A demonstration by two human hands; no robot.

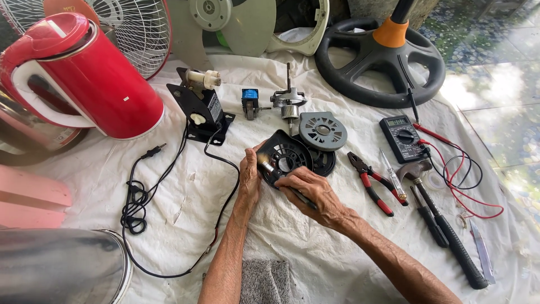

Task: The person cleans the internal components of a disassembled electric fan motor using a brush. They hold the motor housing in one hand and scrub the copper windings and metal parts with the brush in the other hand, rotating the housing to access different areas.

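Head view: two hands work on a black motor cover [284, 155].
Left hand [249, 175] grips its edge; right hand [310, 190] pinches a screwdriver [281, 179]. Nearby: one grey cover [322, 130], one pliers [369, 181], one hammer [444, 225].

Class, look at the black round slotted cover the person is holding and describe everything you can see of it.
The black slotted cover looks like moulded plastic, round, with radial vent slots around a central hole. It is tilted up off the white cloth, its inside facing the camera. The left hand grips its left edge; the right hand lies against its lower rim, holding a thin dark tool. It is beside a grey vented disc.
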